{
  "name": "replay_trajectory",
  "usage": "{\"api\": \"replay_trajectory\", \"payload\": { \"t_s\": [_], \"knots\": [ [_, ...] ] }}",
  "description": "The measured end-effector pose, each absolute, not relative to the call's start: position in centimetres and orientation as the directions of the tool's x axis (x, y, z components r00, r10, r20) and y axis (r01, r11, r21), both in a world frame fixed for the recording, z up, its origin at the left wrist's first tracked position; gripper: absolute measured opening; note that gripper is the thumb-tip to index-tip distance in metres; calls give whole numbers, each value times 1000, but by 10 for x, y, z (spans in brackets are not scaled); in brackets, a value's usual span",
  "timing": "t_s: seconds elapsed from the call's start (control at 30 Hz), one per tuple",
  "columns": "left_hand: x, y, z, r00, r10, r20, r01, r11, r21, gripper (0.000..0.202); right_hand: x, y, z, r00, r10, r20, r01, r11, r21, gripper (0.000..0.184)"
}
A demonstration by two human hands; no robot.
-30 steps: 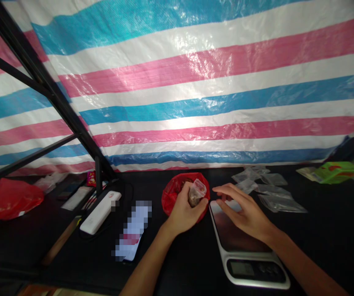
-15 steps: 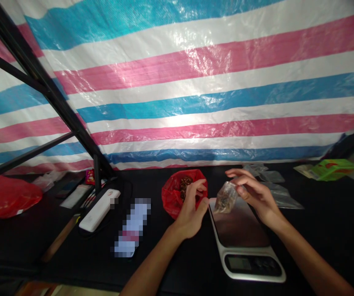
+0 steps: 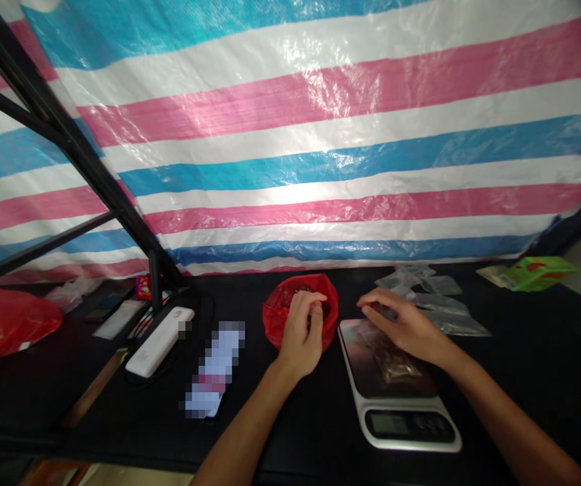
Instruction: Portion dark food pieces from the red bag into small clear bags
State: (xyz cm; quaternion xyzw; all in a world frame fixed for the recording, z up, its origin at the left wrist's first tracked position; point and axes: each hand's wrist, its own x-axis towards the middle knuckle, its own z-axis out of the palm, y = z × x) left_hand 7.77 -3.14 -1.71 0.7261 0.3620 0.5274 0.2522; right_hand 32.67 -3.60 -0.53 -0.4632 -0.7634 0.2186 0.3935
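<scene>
A clear bag [image 3: 390, 359] of brown granules lies on the kitchen scale [image 3: 411, 379], beside a red bag [image 3: 273, 318].

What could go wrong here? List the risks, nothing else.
The left hand is down in the soft red plastic bag; if the bag tips, the brown pieces in it could spill onto the black tabletop, where they would be hard to see. The right hand hovers just above the small clear bag on the digital scale; a brush could shift the bag or skew the reading.
</scene>
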Motion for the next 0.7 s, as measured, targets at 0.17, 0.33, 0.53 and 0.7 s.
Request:
{"api": "replay_trajectory", "payload": {
  "t_s": [0.17,0.33,0.53,0.7],
  "knots": [
    [77,-32,-16,172,780,601,287,-624,727,31,333,-32,-6,-191,858,476,506,502,-702,30],
    [76,-32,-17,175,767,618,307,-639,705,28,334,-32,-9,-177,854,489,530,502,-684,33],
    [77,-31,-17,178,760,625,312,-646,697,26,337,-32,-7,-226,829,512,625,527,-577,33],
    [77,-31,-18,182,760,624,325,-645,691,26,339,-32,-6,-265,836,480,654,522,-548,29]
  ]
}}
